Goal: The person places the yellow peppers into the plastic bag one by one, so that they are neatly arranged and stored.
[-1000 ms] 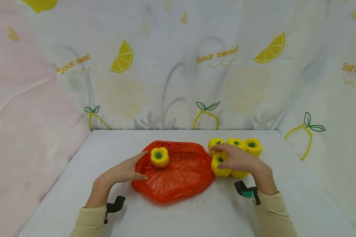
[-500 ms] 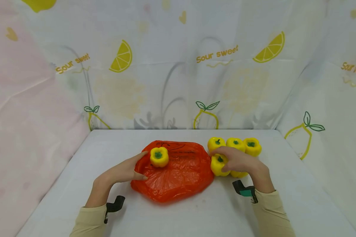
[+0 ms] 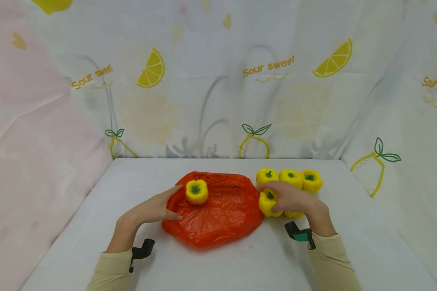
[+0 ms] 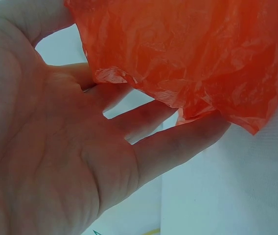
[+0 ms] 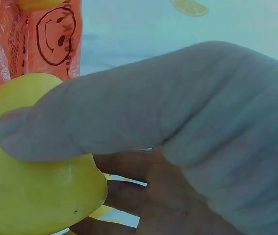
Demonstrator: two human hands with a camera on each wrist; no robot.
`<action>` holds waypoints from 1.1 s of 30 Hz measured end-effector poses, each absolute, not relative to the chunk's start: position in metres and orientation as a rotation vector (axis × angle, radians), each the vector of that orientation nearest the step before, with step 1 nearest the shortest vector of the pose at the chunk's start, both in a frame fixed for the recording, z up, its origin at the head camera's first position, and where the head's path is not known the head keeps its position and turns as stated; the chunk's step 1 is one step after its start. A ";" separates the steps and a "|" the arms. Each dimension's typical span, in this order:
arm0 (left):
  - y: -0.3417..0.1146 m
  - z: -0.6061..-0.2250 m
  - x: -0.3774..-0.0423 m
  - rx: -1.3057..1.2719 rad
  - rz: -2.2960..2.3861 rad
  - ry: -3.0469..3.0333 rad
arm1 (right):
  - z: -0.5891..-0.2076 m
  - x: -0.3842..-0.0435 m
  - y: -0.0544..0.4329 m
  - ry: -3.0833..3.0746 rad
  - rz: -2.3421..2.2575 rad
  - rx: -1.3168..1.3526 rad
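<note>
Hands: left touching bag, right gripping pepper; backdrop: "Sour sweet".

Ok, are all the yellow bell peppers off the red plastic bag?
No, the head view shows one yellow bell pepper sitting on the red plastic bag.

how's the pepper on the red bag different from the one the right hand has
The lone pepper sits on the red bag; the gripped pepper is beside the bag with other peppers. No hand holds the lone pepper; the right hand grips the gripped pepper, partly hiding it. Both are yellow with green stems.
</note>
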State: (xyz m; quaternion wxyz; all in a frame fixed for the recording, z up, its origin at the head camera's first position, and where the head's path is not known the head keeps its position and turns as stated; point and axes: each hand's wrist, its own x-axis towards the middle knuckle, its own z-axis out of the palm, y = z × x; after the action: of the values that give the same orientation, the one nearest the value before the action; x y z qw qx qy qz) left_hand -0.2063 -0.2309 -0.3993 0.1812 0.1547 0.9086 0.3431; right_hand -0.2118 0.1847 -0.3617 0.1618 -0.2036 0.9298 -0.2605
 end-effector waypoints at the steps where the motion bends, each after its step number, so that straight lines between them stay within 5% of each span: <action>1: -0.231 -0.399 -0.206 0.439 0.967 2.567 | -0.362 -0.212 0.185 2.659 -0.736 -0.588; 33: -0.230 -0.400 -0.208 0.419 0.937 2.589 | -0.358 -0.210 0.161 2.717 -0.951 -0.667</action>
State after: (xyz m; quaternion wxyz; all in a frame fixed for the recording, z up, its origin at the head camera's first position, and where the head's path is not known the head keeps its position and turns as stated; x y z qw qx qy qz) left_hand -0.2082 -0.2305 -0.3999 0.1774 0.1480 0.9148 0.3313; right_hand -0.2105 0.1610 -0.3581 0.0930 -0.2246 0.9155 -0.3205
